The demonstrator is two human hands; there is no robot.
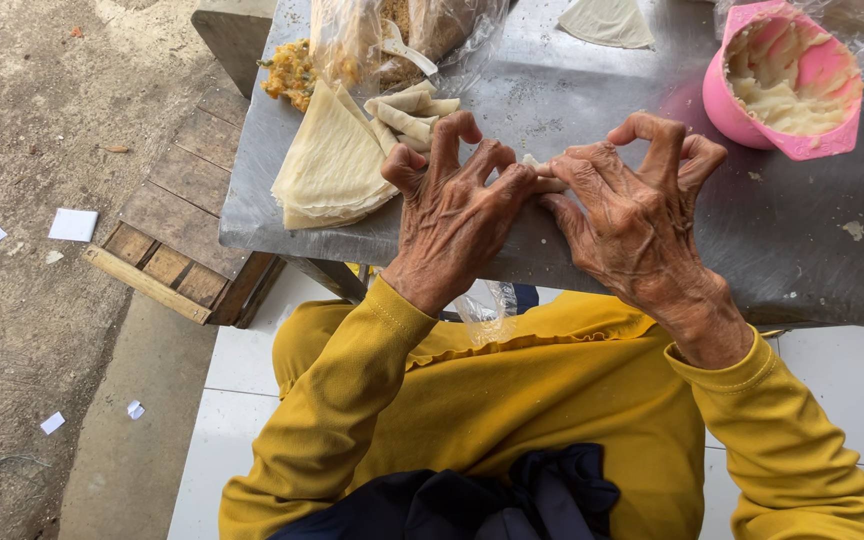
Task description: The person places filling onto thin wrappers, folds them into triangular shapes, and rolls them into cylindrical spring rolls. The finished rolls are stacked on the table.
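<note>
Presently, my left hand (452, 205) and right hand (632, 205) pinched one half-rolled wrapper (544, 176) at table (802, 260) centre; finished rolls (407, 112) at eleven o'clock, wrapper stack (330, 165) at ten, pink paste bowl (787, 80) at one.

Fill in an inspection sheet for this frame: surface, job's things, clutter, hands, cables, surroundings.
Surface: grey metal table, smeared, with pale crumbs.
Job's things: small pale pastry roll pinched between both hands; stack of thin triangular pastry sheets; pile of finished pale rolls; pink plastic bowl of whitish paste.
Clutter: clear plastic bags at the far edge; yellow-orange filling beside them; another pastry sheet.
Hands: left hand and right hand meet at the roll, fingers bent.
Cables: nothing seen.
Surroundings: wooden pallet, dirt ground with paper scraps, white tiled floor.
</note>
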